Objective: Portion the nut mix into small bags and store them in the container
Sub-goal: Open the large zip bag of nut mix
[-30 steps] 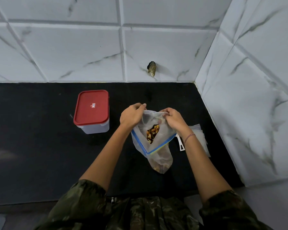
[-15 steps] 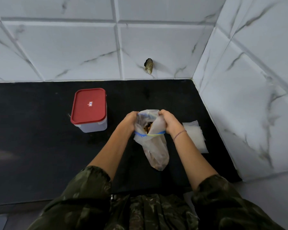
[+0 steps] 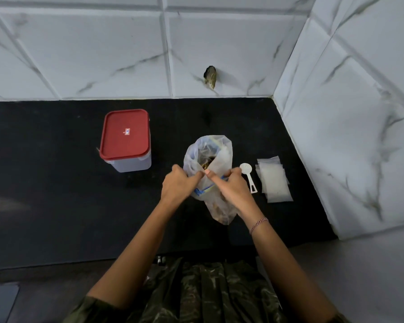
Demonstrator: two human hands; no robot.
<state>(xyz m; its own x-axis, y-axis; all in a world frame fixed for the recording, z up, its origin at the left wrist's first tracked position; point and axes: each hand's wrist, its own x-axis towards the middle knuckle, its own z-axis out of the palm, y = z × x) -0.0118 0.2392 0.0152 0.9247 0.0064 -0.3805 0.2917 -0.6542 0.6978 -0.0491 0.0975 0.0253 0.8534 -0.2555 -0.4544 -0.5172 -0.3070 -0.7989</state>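
left hand (image 3: 176,184), right hand (image 3: 233,188) pinch 1 nut bag (image 3: 221,155) | 1 container (image 3: 126,136) | 1 scoop (image 3: 246,170) | small bags (image 3: 275,183): uncountable

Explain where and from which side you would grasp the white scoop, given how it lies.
Probably pinch the white scoop by its handle's near end, from above: it lies flat on the counter, bowl pointing away, handle end free between the right hand and the small bags.
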